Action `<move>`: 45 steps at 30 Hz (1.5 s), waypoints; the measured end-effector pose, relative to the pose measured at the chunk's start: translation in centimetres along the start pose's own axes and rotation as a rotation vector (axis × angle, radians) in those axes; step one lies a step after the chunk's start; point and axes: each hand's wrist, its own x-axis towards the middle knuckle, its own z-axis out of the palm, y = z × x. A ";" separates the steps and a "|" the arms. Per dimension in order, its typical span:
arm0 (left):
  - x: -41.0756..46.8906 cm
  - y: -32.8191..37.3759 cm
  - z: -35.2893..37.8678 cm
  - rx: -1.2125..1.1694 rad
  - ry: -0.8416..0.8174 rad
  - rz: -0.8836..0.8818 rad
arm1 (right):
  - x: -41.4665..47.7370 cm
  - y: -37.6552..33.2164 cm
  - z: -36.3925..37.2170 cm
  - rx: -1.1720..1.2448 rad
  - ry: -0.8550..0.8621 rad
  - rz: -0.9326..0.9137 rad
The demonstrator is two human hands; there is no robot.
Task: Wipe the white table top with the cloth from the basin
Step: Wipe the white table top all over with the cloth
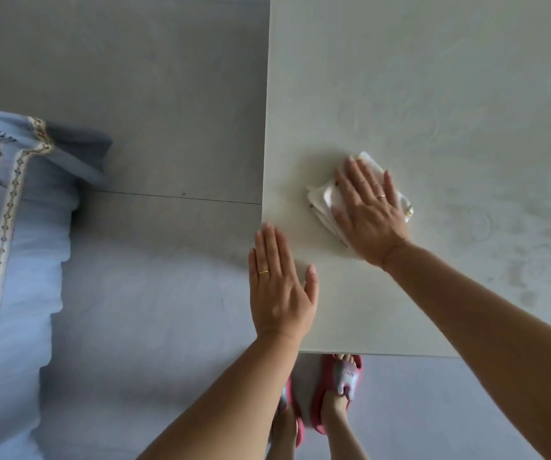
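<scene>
The white table top [433, 78] fills the right half of the view, its left edge running down the middle. A folded white cloth [320, 200] lies on it near that edge. My right hand [367, 210] presses flat on the cloth, fingers spread, covering most of it. My left hand [279, 287] rests flat and empty on the table's near left corner, fingers together, partly over the edge. Faint ring marks and smudges [539, 263] show on the table to the right of the cloth. No basin is in view.
A grey tiled floor [134, 94] lies left of the table. A light blue bed cover with patterned trim [8, 227] hangs at the far left. My feet in pink slippers [344, 383] stand just below the table's near edge.
</scene>
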 end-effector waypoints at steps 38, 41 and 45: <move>11.8 0.9 -2.7 0.048 0.080 0.162 | 13.7 2.3 -1.8 0.015 -0.049 -0.178; 13.9 1.9 -2.1 0.036 0.051 0.134 | 16.7 5.5 -2.6 0.145 0.003 0.368; 14.3 2.1 -1.3 0.066 0.048 0.099 | 17.1 -1.6 -1.3 0.147 -0.015 0.315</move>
